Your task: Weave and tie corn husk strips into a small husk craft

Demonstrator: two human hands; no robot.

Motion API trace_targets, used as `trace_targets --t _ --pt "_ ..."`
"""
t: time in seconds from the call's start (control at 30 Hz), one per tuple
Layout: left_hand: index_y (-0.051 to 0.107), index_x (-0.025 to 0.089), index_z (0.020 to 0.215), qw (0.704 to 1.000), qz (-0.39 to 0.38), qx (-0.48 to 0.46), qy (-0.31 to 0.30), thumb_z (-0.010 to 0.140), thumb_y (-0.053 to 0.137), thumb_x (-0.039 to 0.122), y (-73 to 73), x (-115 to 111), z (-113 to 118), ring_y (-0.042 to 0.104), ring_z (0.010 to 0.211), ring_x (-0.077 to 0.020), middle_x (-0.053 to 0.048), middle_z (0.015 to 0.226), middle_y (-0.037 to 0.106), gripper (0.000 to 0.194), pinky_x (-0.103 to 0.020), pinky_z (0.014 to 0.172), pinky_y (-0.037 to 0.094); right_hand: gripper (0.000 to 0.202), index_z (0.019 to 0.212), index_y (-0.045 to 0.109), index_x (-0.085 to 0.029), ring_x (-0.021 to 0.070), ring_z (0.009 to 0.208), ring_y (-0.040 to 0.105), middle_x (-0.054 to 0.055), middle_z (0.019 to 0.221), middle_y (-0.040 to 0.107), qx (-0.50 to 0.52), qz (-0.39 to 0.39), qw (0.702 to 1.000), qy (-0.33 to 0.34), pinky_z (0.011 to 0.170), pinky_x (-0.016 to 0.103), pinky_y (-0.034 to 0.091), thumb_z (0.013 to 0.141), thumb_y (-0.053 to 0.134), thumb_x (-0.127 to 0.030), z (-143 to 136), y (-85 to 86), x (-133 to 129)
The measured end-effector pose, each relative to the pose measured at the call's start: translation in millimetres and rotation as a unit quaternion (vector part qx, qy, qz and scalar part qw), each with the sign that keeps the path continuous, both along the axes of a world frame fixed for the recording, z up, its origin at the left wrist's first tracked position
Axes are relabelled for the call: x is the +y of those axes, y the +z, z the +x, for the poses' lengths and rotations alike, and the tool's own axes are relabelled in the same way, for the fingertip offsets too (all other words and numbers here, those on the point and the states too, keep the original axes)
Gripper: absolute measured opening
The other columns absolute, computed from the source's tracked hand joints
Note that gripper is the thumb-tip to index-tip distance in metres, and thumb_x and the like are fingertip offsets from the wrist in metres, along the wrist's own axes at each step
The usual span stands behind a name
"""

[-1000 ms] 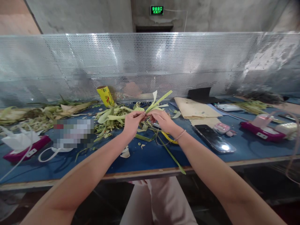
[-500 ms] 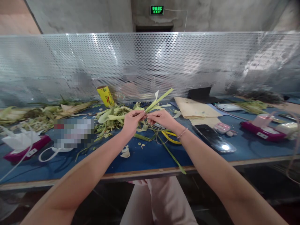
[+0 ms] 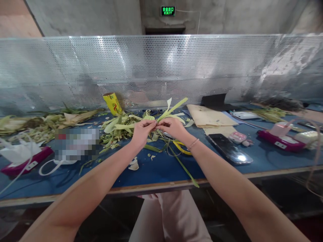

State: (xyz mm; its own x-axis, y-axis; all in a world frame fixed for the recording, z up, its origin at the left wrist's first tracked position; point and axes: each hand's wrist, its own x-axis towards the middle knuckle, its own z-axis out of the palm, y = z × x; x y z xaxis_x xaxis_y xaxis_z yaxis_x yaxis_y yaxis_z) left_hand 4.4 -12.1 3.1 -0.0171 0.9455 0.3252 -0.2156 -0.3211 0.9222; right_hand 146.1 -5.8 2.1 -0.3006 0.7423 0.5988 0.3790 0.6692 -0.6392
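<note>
My left hand [image 3: 143, 131] and my right hand [image 3: 173, 129] meet over the middle of the table, both closed, fingertips pinched together. Pale green corn husk strips [image 3: 177, 107] rise from between them and lean to the right. The fingers cover the lower end of the strips, so the exact pinch point is hidden. Just left of and behind my left hand lies a heap of shredded husk [image 3: 118, 130]. Under my right wrist sit a yellow loop [image 3: 182, 148] and a thin wire loop. A long green strip [image 3: 187, 170] runs toward the table's front edge.
A yellow tube [image 3: 112, 104] leans at the back beside the perforated metal screen [image 3: 161, 64]. Rightward are brown paper [image 3: 209, 116], a phone [image 3: 228, 148] and a magenta power strip [image 3: 280, 140]. Another power strip [image 3: 25, 163] with white plugs and more husks [image 3: 52, 122] lie left.
My right hand has moved slightly left, closing the small gap to my left fingertips. The husk strips' tips have shifted slightly. The whole view has slid a little.
</note>
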Motion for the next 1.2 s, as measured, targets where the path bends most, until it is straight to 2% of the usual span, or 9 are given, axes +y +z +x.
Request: trace_targets --t 0.13,0.27,0.4,0.6,0.83,0.97,1.07,1.2 --pt "0.063 0.014 0.059 0.999 -0.025 -0.038 -0.022 0.046 0.075 0.026 -0.3 -2 2 0.054 0.052 -0.0082 0.000 0.055 0.060 0.022 -0.024 0.055 0.044 0.014 0.062 0.057 -0.016 0.0087 0.053 0.045 -0.001 0.059 0.054 -0.026 0.077 0.995 -0.058 0.054 0.022 0.037 0.070 0.058 -0.029 -3 -0.7 -2" --pt "0.062 0.013 0.057 0.996 -0.042 -0.071 -0.037 0.045 0.075 0.023 -0.1 -3 2 0.054 0.054 -0.0078 0.001 0.056 0.060 0.020 -0.022 0.056 0.044 0.010 0.069 0.056 -0.017 0.0102 0.059 0.048 0.000 0.066 0.056 0.015 0.083 0.993 -0.087 0.056 0.023 0.039 0.068 0.059 -0.026 -5 -4.4 2" --pt "0.063 0.013 0.058 0.995 -0.049 -0.079 -0.041 0.045 0.075 0.022 0.4 -3 1 0.055 0.054 -0.0077 0.001 0.057 0.061 0.020 -0.022 0.057 0.045 0.010 0.073 0.056 -0.017 0.0111 0.063 0.050 0.001 0.071 0.056 0.031 0.089 0.992 -0.081 0.059 0.024 0.041 0.068 0.059 -0.025 -6 -8.0 6" --pt "0.062 0.014 0.061 0.990 -0.090 -0.088 -0.061 0.045 0.076 0.024 2.1 -6 2 0.059 0.059 -0.0098 -0.001 0.058 0.063 0.024 -0.024 0.061 0.047 0.008 0.070 0.054 -0.017 0.0118 0.066 0.049 0.001 0.069 0.054 -0.003 0.099 0.993 -0.065 0.062 0.025 0.040 0.074 0.051 -0.023 -4 -9.1 8" --pt "0.062 0.013 0.062 0.993 -0.081 -0.057 -0.065 0.047 0.075 0.024 -1.7 -1 1 0.058 0.055 -0.0093 -0.001 0.056 0.062 0.023 -0.021 0.054 0.044 0.006 0.071 0.048 -0.017 0.0142 0.074 0.048 0.003 0.074 0.052 -0.048 0.107 0.991 -0.071 0.069 0.028 0.040 0.077 0.047 -0.020 -2 -8.4 9" --pt "0.061 0.013 0.062 0.996 -0.055 -0.027 -0.072 0.051 0.073 0.028 -4.8 1 -1 0.054 0.049 -0.0066 -0.001 0.055 0.061 0.022 -0.020 0.049 0.040 0.004 0.073 0.046 -0.017 0.0129 0.067 0.048 0.003 0.072 0.052 -0.038 0.101 0.992 -0.062 0.065 0.026 0.040 0.076 0.046 -0.020 -3 -9.8 8" --pt "0.060 0.013 0.062 0.994 -0.064 -0.019 -0.088 0.050 0.073 0.027 -3.0 -2 0 0.051 0.047 -0.0062 0.000 0.054 0.060 0.023 -0.019 0.044 0.037 0.004 0.072 0.046 -0.018 0.0122 0.063 0.048 0.001 0.069 0.051 -0.035 0.097 0.992 -0.075 0.063 0.025 0.039 0.075 0.046 -0.021 -4 -11.0 8" --pt "0.058 0.013 0.064 0.991 -0.081 -0.024 -0.102 0.047 0.074 0.024 -0.8 -6 1 0.052 0.049 -0.0062 0.001 0.055 0.059 0.026 -0.019 0.048 0.039 0.004 0.071 0.045 -0.018 0.0124 0.063 0.047 0.002 0.069 0.050 -0.033 0.116 0.988 -0.098 0.062 0.025 0.039 0.074 0.046 -0.021 -5 -11.6 8"
